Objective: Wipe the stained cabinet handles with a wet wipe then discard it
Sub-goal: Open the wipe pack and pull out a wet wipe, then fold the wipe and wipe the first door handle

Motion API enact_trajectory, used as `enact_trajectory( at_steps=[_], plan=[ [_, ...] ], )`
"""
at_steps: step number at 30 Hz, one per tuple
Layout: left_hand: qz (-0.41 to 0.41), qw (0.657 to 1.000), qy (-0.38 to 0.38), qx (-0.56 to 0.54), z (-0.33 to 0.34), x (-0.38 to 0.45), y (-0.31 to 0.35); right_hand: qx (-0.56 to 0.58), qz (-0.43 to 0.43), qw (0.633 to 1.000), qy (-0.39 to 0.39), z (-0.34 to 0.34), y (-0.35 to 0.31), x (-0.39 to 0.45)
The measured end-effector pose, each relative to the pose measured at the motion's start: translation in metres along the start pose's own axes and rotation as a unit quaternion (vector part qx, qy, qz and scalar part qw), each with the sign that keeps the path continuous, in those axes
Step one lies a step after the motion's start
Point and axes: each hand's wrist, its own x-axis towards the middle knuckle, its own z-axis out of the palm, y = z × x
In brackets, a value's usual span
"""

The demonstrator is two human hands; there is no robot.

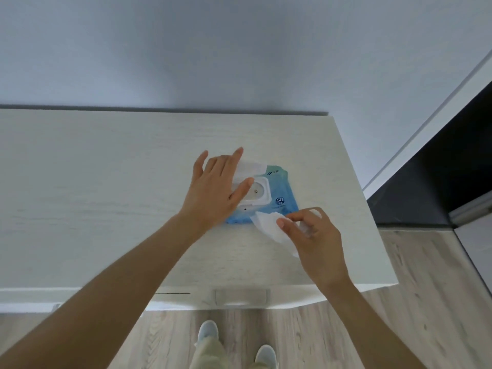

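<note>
A blue pack of wet wipes (pixel 283 193) lies on the white cabinet top (pixel 106 182), its white flip lid (pixel 251 169) swung open toward the wall. My left hand (pixel 215 187) lies flat over the pack with straight fingers touching the lid and the dispenser frame. To the right of the pack, my right hand (pixel 311 233) pinches a white wet wipe (pixel 269 225) between thumb and fingers; the wipe hangs just above the cabinet top. A pale cabinet handle (pixel 241 296) shows on the front face below the edge.
The cabinet stands against a pale wall (pixel 239 49). Its right end is near a dark panel (pixel 439 169). Wood-look floor (pixel 399 315) and my two shoes (pixel 237 344) show below the front edge.
</note>
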Motion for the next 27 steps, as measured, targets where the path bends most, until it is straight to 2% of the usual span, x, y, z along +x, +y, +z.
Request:
enact_trajectory(
  at_steps=[2, 4, 7, 12, 14, 17, 19, 22, 24, 27],
  plan=[
    [0.049, 0.999, 0.006, 0.017, 0.006, -0.031, 0.001, -0.018, -0.012, 1.000, 0.002, -0.004, 0.003, -0.001],
    [0.075, 0.996, -0.034, 0.045, 0.015, -0.056, 0.000, -0.027, -0.011, 1.000, 0.003, -0.008, 0.006, -0.002],
    [0.035, 0.994, -0.095, 0.051, 0.020, -0.065, 0.000, -0.038, -0.024, 0.999, 0.008, -0.015, 0.008, -0.002],
    [-0.041, 0.988, -0.143, 0.033, 0.012, -0.026, 0.003, -0.047, -0.045, 0.998, -0.006, -0.016, -0.003, 0.006],
    [-0.073, 0.986, -0.145, -0.027, 0.008, -0.016, 0.006, -0.036, -0.045, 0.998, -0.013, -0.015, -0.010, 0.010],
    [-0.101, 0.975, -0.065, -0.186, -0.002, -0.027, 0.017, 0.022, -0.010, 0.998, -0.055, -0.010, -0.014, 0.014],
    [-0.102, 0.957, -0.065, -0.265, -0.005, -0.043, 0.026, 0.032, 0.011, 0.996, -0.081, -0.004, -0.010, 0.014],
    [-0.123, 0.936, -0.086, -0.320, -0.004, -0.054, 0.033, -0.035, 0.028, 0.996, -0.076, 0.001, 0.000, 0.011],
    [-0.143, 0.935, -0.116, -0.305, -0.001, -0.054, 0.032, -0.062, 0.034, 0.996, -0.052, 0.002, 0.005, 0.009],
    [-0.141, 0.961, -0.112, -0.210, 0.010, -0.059, 0.024, -0.087, 0.040, 0.994, -0.052, 0.000, 0.008, 0.007]
  ],
)
